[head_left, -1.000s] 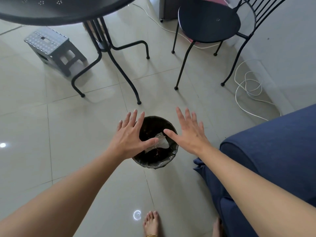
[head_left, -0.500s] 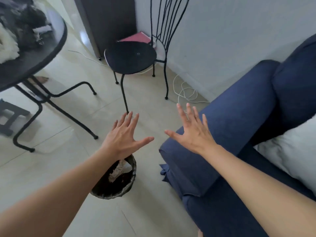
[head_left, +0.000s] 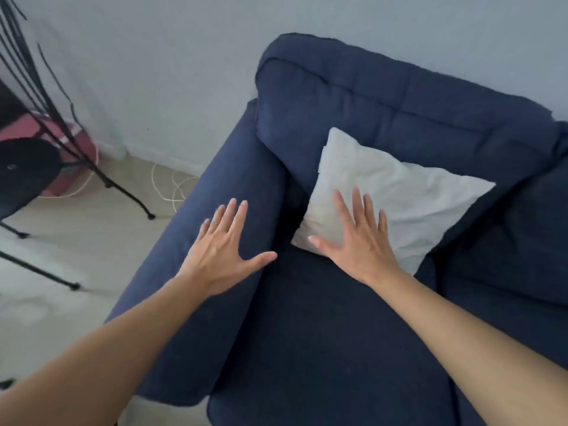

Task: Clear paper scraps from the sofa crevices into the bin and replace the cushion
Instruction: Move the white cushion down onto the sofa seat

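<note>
The crumpled white fabric cushion (head_left: 396, 207) lies propped in the corner of the navy blue fabric sofa (head_left: 307, 333), against the backrest. Both hands are spread flat and empty; the right hand (head_left: 359, 241) looks to be over the cushion's near edge, the left hand (head_left: 224, 253) over the armrest. Risk imo: scraps left in the dark crevice get covered. Seat in front is open.

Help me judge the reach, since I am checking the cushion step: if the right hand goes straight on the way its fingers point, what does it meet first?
Most likely the white cushion: the right hand is open, its fingers already over the cushion's near corner. Whether they touch it is unclear.
</note>
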A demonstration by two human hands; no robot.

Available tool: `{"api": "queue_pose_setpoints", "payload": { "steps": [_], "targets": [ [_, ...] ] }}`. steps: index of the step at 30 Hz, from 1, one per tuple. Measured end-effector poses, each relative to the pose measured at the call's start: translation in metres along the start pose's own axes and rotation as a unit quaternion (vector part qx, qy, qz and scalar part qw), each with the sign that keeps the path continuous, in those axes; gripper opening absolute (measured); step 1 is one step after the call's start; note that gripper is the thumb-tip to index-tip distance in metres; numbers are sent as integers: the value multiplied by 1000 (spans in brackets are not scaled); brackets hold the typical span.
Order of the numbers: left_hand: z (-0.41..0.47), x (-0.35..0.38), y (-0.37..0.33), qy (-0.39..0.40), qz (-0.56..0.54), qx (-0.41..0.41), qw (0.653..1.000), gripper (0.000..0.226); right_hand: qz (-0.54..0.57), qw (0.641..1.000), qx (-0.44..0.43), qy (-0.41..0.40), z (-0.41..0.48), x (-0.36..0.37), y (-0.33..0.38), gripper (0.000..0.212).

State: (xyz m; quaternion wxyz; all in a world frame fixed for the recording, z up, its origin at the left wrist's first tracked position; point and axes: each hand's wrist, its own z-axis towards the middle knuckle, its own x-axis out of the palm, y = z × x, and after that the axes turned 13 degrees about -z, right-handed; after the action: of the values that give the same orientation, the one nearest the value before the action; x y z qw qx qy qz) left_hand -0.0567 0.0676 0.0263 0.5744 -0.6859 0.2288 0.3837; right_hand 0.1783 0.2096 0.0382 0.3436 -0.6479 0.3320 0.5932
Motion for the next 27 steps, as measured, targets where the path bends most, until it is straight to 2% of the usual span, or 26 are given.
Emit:
{"api": "queue_pose_setpoints", "payload": {
  "steps": [5, 8, 11, 14, 16, 20, 23, 27],
  "targets": [
    [76, 53, -74, 21, -45, 16, 999, 120, 73, 986, 145, -35, 2, 17, -108, 110],
    [112, 80, -101, 22, -97, -34, 994, 124, 184, 948, 257, -46, 6, 32, -154, 121],
    [144, 104, -111, 29, -120, -74, 990, 130, 261, 911, 317, -36, 13, 52, -186, 130],
    [174, 122, -109, 32, -152, -122, 980, 136, 332, 878, 344, -23, 27, 70, -205, 136],
    [193, 133, -106, 13, -193, -138, 971, 132, 395, 848, 353, -14, 40, 79, -213, 140],
    [213, 151, -105, -6, -295, -132, 946, 125, 509, 800, 319, 17, 59, 92, -222, 136],
    [216, 159, -107, -17, -313, -152, 937, 125, 520, 804, 288, 22, 67, 96, -224, 126],
    [202, 159, -122, -37, -261, -179, 948, 121, 494, 822, 284, 13, 60, 84, -223, 111]
  ]
}}
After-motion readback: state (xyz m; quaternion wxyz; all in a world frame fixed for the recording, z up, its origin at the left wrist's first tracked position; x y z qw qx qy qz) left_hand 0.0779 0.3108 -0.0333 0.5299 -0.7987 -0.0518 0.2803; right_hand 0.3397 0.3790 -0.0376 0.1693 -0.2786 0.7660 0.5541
